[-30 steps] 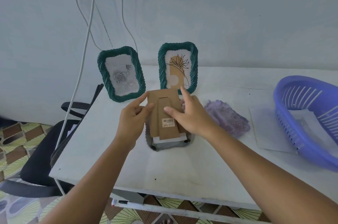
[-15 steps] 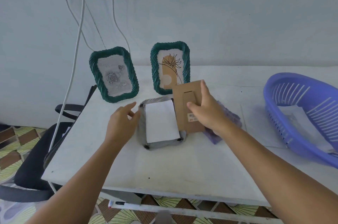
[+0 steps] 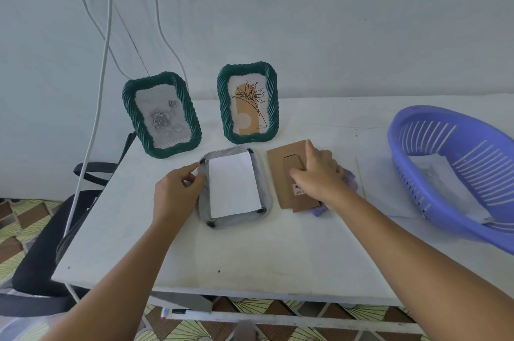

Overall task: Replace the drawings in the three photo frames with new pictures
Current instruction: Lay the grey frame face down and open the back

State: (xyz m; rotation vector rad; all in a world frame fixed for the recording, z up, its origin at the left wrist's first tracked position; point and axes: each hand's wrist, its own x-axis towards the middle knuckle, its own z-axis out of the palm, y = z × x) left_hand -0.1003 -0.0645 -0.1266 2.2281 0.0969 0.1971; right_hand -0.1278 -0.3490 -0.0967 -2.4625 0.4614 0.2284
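Disassembly of frame 1 of 3 is in hand. Face-down grey frame point(image 3: 233, 189) lies at the counter point(image 3: 250, 254) centre with its backing board point(image 3: 292, 176) removed and a white sheet point(image 3: 233, 185) exposed in the recess. Right hand point(image 3: 319, 173), fingers curled, holds the board just right of the frame, partly over a purple cloth point(image 3: 347, 182). Left hand point(image 3: 178, 187) pinches the frame's left edge. 2 green frames point(image 3: 161, 115) point(image 3: 248, 103) stand upright behind, apparently unopened. Next move, as judged: release the board, lift the sheet out, fetch a replacement picture.
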